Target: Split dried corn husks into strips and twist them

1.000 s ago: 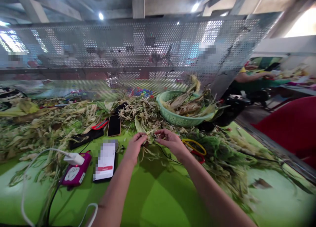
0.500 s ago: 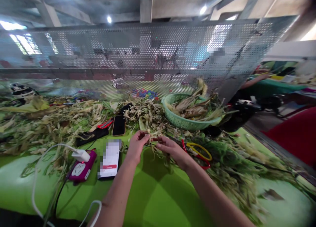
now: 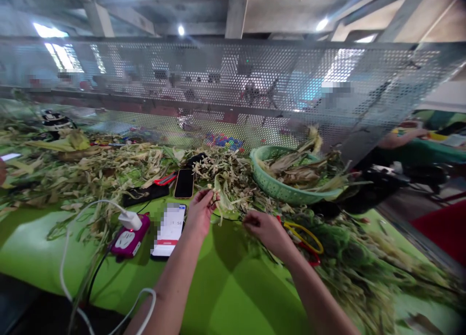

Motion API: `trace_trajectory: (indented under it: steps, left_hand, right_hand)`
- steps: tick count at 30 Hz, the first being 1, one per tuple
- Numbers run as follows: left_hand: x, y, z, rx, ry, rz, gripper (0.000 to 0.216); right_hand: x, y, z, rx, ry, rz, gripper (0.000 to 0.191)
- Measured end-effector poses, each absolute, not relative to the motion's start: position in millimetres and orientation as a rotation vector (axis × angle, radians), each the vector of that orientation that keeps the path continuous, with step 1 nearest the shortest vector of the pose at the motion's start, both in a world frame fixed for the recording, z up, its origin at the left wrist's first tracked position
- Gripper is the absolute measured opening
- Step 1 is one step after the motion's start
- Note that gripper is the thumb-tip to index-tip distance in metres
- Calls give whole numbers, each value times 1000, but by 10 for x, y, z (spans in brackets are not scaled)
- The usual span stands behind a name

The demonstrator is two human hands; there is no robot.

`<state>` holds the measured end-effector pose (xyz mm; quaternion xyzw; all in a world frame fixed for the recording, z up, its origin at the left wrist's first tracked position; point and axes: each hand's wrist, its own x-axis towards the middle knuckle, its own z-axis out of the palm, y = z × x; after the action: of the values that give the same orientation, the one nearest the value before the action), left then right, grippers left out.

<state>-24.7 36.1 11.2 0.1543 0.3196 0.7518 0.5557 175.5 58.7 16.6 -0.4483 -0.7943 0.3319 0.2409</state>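
Observation:
My left hand [image 3: 201, 209] pinches a pale dried husk leaf [image 3: 223, 200] and holds it above the green table [image 3: 225, 296]. A thin dark wire [image 3: 228, 219] runs from the leaf to my right hand [image 3: 262, 227], which is closed in a pinch on its other end, lower and to the right. The wire looks taut between the two hands. Yellow-and-red-handled scissors [image 3: 305, 239] lie on the table just right of my right hand.
Dried husks [image 3: 91, 172] cover the back of the table. A green basket [image 3: 287, 187] of husks stands at the back right. Phones [image 3: 184, 183] [image 3: 169, 229], a purple power strip [image 3: 130, 239] with a white cable and a perforated metal screen [image 3: 233, 90] are nearby. A co-worker's arm [image 3: 395, 140] shows far right.
My hands were close together on the leaf; my right hand has drawn away down and to the right, pulling the wire out. The view has tilted toward the left.

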Motion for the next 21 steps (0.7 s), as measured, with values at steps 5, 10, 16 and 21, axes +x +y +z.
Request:
trace_trajectory:
  steps: [5, 10, 16, 21]
  left_hand:
    - [-230, 352, 133, 478, 910, 1733, 26]
    - [-179, 328, 158, 720, 1077, 1678, 18]
    - [-99, 312, 102, 1094, 1282, 1503, 14]
    - [-31, 273, 107, 1317, 1350, 1445, 12]
  right_hand:
    - [1808, 646, 211, -1253, -1852, 716, 26]
    - [1788, 491, 399, -1240, -1859, 401, 34]
    - [1610, 361, 376, -1057, -1679, 883, 36]
    - [1480, 349, 245, -834, -1454, 1539, 44]
